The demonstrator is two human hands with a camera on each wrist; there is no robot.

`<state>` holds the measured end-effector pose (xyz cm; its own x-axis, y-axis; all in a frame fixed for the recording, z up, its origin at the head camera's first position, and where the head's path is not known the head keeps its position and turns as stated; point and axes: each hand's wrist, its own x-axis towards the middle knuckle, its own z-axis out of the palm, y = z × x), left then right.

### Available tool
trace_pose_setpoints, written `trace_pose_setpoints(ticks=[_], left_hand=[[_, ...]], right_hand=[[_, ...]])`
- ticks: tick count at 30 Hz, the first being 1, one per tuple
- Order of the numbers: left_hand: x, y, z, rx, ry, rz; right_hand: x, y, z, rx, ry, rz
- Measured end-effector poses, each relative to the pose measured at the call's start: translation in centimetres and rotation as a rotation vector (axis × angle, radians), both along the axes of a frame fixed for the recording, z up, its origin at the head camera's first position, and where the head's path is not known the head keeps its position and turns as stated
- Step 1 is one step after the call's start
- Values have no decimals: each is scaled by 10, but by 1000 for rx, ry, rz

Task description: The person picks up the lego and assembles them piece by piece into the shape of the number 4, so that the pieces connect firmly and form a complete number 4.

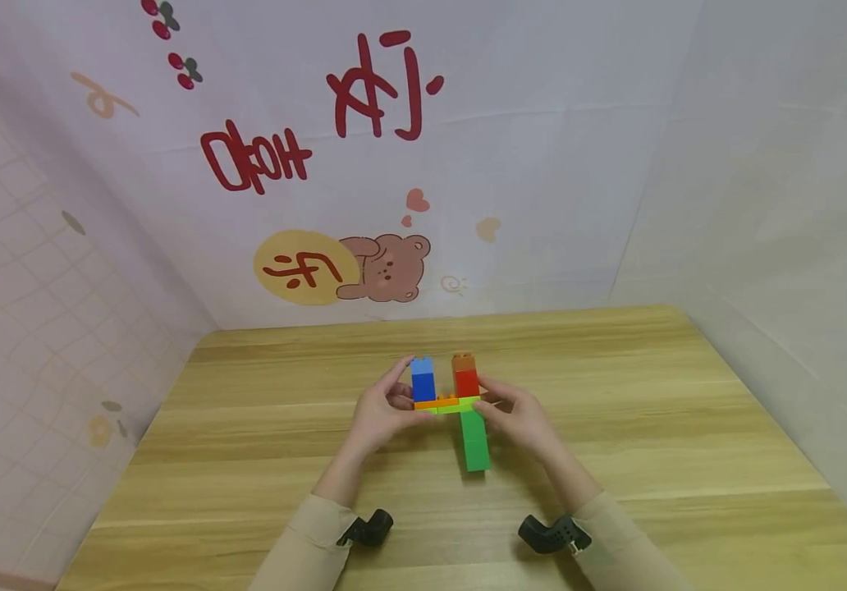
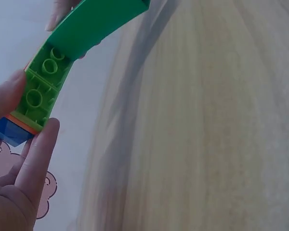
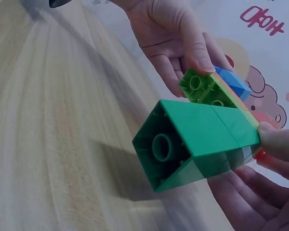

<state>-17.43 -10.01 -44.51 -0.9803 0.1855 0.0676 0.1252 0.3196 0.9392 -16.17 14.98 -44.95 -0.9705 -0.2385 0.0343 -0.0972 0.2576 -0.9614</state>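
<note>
Both hands hold one joined structure of toy building bricks above the table. In the head view, my left hand [image 1: 377, 416] grips its left end, thumb at the lime green base [image 1: 469, 403] and fingers by the blue bricks [image 1: 423, 387]. My right hand [image 1: 523, 419] pinches the right end near the red brick [image 1: 467, 383], which has a brown brick [image 1: 464, 363] on top. An orange piece [image 1: 427, 405] lies along the base. Green bricks [image 1: 475, 447] extend from underneath toward me; the right wrist view shows their hollow end. Hollow undersides of the lime bricks [image 2: 42, 86] face the left wrist camera.
The wood-grain table [image 1: 246, 443] spreads out below and around the hands. Behind it hangs a pale printed cloth [image 1: 542, 164] with red characters and a bear [image 1: 392, 271]. A black device [image 1: 372, 528] sits at the left wrist, another black device [image 1: 545, 535] at the right.
</note>
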Motion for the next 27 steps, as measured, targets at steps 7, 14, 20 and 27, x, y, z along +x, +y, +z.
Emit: trace_pose_setpoints(ticks=[7, 14, 20, 27], left_hand=[[-7, 2, -4, 1, -25, -5], [-14, 5, -11, -8, -61, 1], [-18, 7, -22, 5, -50, 26], [-16, 11, -27, -45, -10, 86]], right_hand=[[-6, 2, -11, 6, -21, -31], [-11, -1, -19, 60, -32, -100], [-13, -5, -25, 105, -6, -138], [-15, -8, -30, 181, 64, -153]])
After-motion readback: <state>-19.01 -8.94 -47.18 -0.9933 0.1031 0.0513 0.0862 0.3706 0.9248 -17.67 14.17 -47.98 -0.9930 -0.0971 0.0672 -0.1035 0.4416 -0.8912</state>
